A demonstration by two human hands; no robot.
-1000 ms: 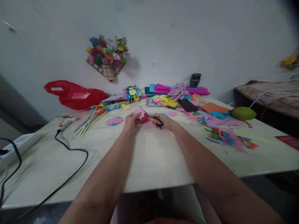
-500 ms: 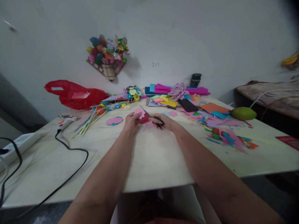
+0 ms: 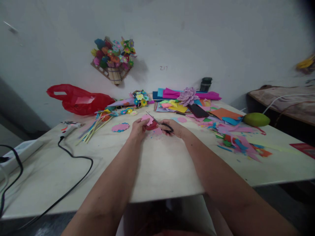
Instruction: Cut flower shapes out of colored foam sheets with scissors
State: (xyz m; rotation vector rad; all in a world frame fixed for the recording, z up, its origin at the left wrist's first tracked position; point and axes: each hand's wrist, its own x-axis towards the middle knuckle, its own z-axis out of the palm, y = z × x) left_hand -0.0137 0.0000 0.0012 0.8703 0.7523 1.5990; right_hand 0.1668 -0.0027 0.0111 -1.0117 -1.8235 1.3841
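Between the thumb and fingers of my left hand (image 3: 139,128) is a pink scalloped paper piece (image 3: 147,120), held just above the table. My right hand (image 3: 173,127) is closed around the black handles of a pair of scissors (image 3: 168,127). The blades point up and left, up against the pink piece's right edge. Beneath the hands lies a round red thing (image 3: 151,126), partly hidden, with a pink scrap (image 3: 157,131) beside it. Left of my left hand a pink scalloped disc with a blue edge (image 3: 120,127) rests on the table.
A glue gun (image 3: 70,129) with a black cord and a power strip (image 3: 22,152) lie at left. Behind are a red plastic bag (image 3: 81,100), pale sticks (image 3: 95,127) and a paper stack (image 3: 172,106). Paper scraps (image 3: 238,141), a phone (image 3: 197,110) and a green fruit (image 3: 256,120) are at right.
Both hands stay in nearly the same place. The pink paper piece and the scissors have shifted only very slightly.
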